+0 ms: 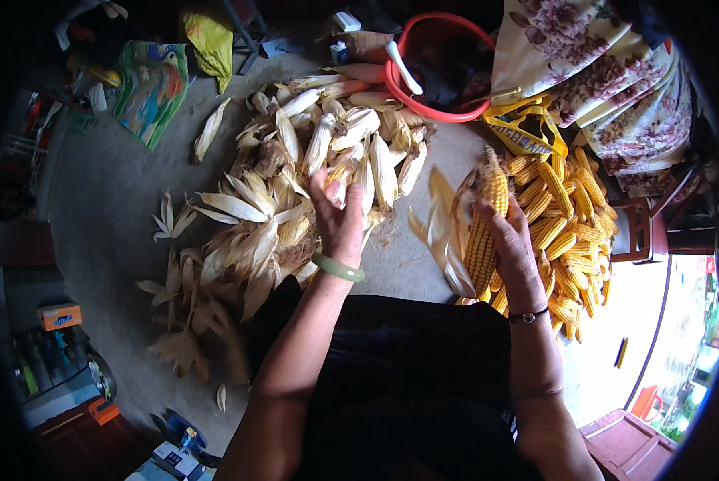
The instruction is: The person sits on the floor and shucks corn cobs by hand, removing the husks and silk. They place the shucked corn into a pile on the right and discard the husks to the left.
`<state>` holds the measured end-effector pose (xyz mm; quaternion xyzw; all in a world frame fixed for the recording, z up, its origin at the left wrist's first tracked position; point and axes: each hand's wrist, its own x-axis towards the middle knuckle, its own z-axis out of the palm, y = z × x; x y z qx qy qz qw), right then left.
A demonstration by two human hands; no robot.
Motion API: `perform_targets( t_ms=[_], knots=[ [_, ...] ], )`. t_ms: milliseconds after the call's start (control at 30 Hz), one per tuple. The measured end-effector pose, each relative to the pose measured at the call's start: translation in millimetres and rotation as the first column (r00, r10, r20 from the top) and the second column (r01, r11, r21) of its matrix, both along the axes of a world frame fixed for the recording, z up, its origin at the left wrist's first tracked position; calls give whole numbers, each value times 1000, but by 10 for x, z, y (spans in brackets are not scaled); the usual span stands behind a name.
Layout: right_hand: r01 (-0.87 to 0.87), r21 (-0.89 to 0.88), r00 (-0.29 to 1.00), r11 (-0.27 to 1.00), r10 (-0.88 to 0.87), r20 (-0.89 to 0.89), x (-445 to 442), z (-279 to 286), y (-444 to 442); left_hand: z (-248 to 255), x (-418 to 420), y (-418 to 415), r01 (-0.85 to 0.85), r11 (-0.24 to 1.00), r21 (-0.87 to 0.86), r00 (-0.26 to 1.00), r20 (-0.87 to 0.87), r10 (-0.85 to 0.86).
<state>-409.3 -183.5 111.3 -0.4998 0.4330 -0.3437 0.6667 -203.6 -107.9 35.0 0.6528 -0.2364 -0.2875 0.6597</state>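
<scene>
My right hand (511,237) is closed around a husked ear of yellow corn (484,240), with brown silk at its upper end. Peeled husk leaves (440,231) lie or hang just left of that ear; whether they are still joined to it I cannot tell. My left hand (338,216), wearing a pale green bangle, is spread over the pile of unhusked corn ears (317,144) and seems to hold nothing. Loose dry husks (257,252) lie below and left of it. A heap of husked yellow ears (575,222) is to the right of my right hand.
A red plastic basin (440,114) stands beyond the piles, beside a yellow printed strap (530,129) and floral cloth (575,66). A single husk-covered ear (212,129) lies on the concrete floor, near a colourful printed sack (154,90). A wooden stool (644,228) is at right.
</scene>
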Motion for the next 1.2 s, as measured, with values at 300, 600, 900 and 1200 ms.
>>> perform_targets(
  t_ms=[300,600,900,1200],
  knots=[
    [-509,-316,839,800,381,-389,94,-107,202,199,-339,32,700,654,-287,625,-196,-756],
    [-704,-398,536,588,72,-841,45,-122,213,362,66,155,700,714,-20,645,-411,-644],
    [-7,-169,995,986,-10,-95,115,-139,46,14,1101,222,-567,804,179,500,850,164],
    [150,-113,968,982,-123,217,461,-273,189,385,-753,271,570,792,-220,712,614,-341]
  ],
)
